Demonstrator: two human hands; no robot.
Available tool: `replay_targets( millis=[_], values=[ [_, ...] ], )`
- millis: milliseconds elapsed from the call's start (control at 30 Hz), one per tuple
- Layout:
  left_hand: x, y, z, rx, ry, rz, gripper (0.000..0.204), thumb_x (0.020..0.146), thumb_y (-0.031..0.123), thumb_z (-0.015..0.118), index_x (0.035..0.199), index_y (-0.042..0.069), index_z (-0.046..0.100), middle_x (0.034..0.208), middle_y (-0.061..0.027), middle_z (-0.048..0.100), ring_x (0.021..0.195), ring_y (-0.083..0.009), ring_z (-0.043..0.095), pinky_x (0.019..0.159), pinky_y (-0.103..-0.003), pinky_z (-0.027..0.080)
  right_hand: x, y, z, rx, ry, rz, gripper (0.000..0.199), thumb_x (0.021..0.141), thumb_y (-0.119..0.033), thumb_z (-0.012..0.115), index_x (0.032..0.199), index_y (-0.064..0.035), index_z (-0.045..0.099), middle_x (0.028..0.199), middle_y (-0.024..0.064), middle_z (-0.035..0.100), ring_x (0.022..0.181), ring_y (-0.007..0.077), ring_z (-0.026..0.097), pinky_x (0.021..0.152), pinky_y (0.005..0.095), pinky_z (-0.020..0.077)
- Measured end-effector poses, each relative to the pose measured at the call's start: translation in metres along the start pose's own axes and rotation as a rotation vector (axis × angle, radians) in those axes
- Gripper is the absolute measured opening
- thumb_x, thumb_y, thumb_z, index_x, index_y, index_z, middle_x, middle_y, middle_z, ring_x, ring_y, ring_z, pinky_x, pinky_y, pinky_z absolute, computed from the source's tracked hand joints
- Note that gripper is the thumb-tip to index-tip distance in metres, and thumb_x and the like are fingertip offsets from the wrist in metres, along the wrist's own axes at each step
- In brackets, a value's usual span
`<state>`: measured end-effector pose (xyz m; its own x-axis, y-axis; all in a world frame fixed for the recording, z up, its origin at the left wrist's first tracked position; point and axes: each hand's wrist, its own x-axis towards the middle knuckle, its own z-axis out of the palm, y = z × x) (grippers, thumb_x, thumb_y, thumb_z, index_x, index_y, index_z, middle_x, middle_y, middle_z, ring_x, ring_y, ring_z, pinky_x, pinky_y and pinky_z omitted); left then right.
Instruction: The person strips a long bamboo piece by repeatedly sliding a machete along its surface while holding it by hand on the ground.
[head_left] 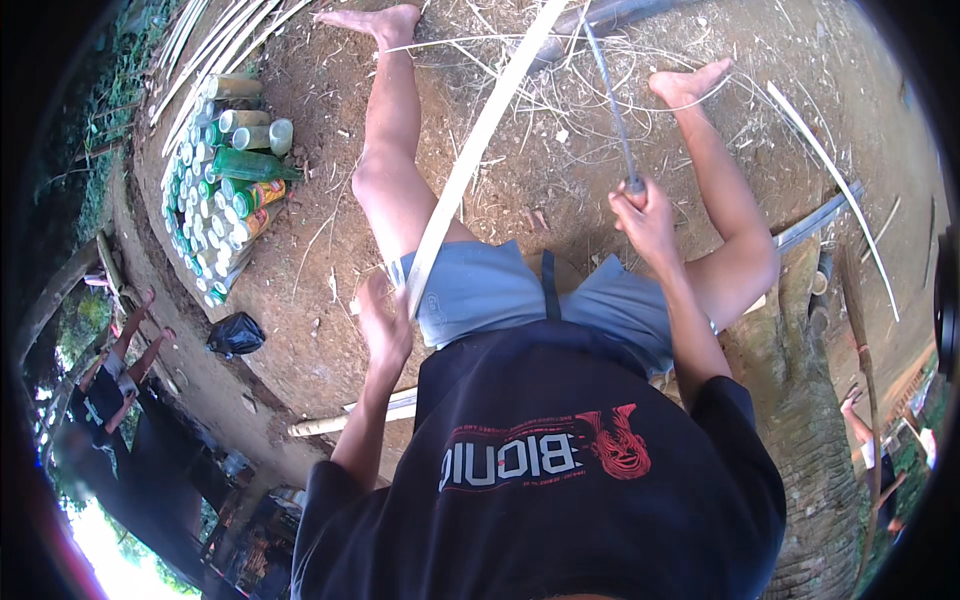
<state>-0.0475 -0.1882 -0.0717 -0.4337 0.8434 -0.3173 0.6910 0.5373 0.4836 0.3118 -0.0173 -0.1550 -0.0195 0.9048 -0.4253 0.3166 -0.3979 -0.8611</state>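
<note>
With right hand [648, 218], gripping a knife [611, 100] pointed near twelve o'clock; with left hand [382, 322], beside a pale strip [484, 150], can't tell if holding.

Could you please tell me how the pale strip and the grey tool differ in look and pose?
Colour: the pale strip is creamy white, while the grey tool is darker.
Width: the strip looks broad; the tool looks much thinner.
Pose: the strip slants up rightward from beside the left hand; the tool slants up leftward from the right hand.
Both are long and point away from the torso.
</note>
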Motion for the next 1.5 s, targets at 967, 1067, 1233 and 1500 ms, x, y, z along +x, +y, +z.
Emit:
replay_targets(
  millis=[967, 1067, 1233, 1500],
  values=[
    [0.043, 0.059, -0.001, -0.546, -0.567, -0.269, 0.031, 0.101, 0.026, 0.051, 0.084, 0.0, 0.058, 0.058, -0.0018, 0.051, 0.041, -0.0079, 0.043, 0.039, -0.024, 0.034, 0.08, -0.037, -0.018, -0.923, -0.193, -0.113, 0.026, 0.087, -0.025, 0.058, 0.105, -0.0081, 0.066, 0.081, 0.018, 0.07, 0.072, 0.0343, 0.07, 0.069, 0.0478, 0.0569],
    [0.036, 0.064, -0.008, -0.529, -0.562, -0.288, 0.032, 0.1, 0.026, 0.05, 0.081, 0.002, 0.057, 0.057, -0.0014, 0.05, 0.041, -0.0079, 0.043, 0.039, -0.024, 0.035, 0.067, -0.048, -0.015, -1.078, -0.36, -0.199, 0.027, 0.088, -0.024, 0.056, 0.107, -0.0084, 0.065, 0.077, 0.0166, 0.07, 0.072, 0.0334, 0.07, 0.064, 0.0457, 0.057],
    [0.021, 0.056, -0.026, -0.498, -0.605, -0.311, 0.034, 0.1, 0.026, 0.05, 0.078, 0.002, 0.057, 0.056, -0.0019, 0.05, 0.04, -0.0089, 0.044, 0.039, -0.025, 0.035, 0.12, -0.025, -0.033, -0.869, -0.102, -0.077, 0.034, 0.087, -0.028, 0.058, 0.113, -0.0078, 0.064, 0.074, 0.0144, 0.07, 0.07, 0.0352, 0.07, 0.06, 0.0495, 0.0563],
    [0.001, 0.05, -0.045, -0.503, -0.62, -0.324, 0.034, 0.101, 0.027, 0.05, 0.079, 0.001, 0.056, 0.054, -0.0026, 0.051, 0.041, -0.0088, 0.045, 0.038, -0.025, 0.035, 0.173, -0.029, -0.064, -0.901, -0.127, 0.087, 0.027, 0.093, -0.025, 0.056, 0.111, -0.005, 0.061, 0.064, 0.0039, 0.062, 0.049, 0.0197, 0.059, 0.044, 0.0405, 0.049]
  ],
)
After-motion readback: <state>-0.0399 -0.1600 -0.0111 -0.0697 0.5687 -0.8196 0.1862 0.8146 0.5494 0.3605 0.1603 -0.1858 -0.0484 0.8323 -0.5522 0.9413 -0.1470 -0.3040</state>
